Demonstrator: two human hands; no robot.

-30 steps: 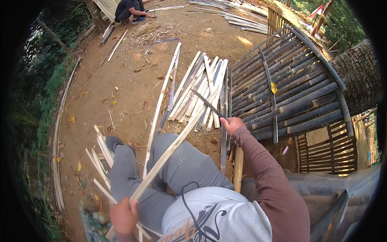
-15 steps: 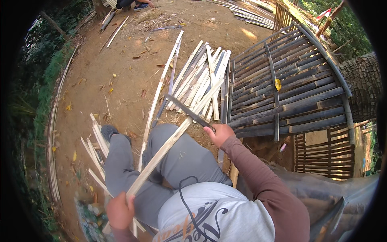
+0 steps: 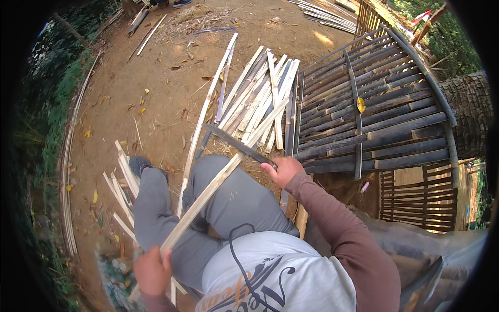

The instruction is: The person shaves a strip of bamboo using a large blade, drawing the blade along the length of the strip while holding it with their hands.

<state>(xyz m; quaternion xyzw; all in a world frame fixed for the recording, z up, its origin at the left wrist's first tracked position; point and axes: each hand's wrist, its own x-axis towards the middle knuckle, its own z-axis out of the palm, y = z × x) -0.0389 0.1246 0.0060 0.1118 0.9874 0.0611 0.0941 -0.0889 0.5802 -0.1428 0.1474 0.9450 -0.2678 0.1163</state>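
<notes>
A seated person in grey trousers works over bare dirt ground (image 3: 156,83). At seven o'clock, the left hand (image 3: 152,270) is clenched around the near end of a long pale bamboo strip (image 3: 218,179), which slants up across the lap toward one o'clock. Short cut offcuts (image 3: 122,182) lie scattered by the shoe at nine o'clock. At the centre, the right hand (image 3: 282,170) is closed tight on the handle of a dark long-bladed knife (image 3: 234,145); its blade lies across the strip, touching it about midway. Beyond, at twelve o'clock, a heap of split bamboo slats (image 3: 260,99) rests on the ground. At two o'clock lies a dark bamboo lattice panel (image 3: 374,114), already assembled. Judging by the heap and offcuts, much splitting is done; this strip appears only partly worked.
</notes>
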